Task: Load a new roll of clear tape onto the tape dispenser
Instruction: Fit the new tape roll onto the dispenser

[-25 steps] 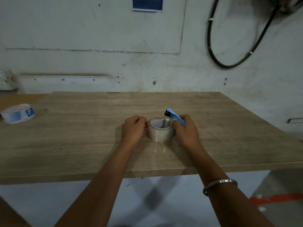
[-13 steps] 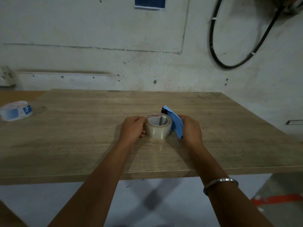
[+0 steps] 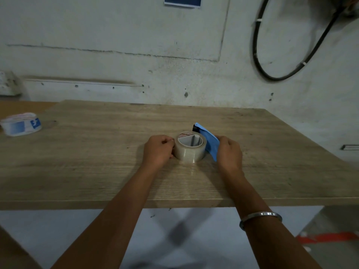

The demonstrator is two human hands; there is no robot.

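Observation:
A roll of clear tape [image 3: 189, 152] lies flat on the wooden table [image 3: 97, 171], its core opening facing up with a grey post showing inside. Against the roll's right side stands the blue tape dispenser [image 3: 210, 142], with a black part at its far end. My left hand [image 3: 159, 150] is curled against the left side of the roll, fingertips pinched at its rim. My right hand [image 3: 229, 154] grips the blue dispenser from the right. The dispenser's lower part is hidden behind the roll and my hand.
A second tape roll with blue and white wrapping [image 3: 21, 126] lies at the table's far left. A black cable loop [image 3: 275, 55] hangs on the wall behind. The table's front edge [image 3: 174, 203] runs just below my forearms.
The blue dispenser has tilted up so its flat blue side now shows beside the roll. My right hand slid from the roll's front to the dispenser's right side.

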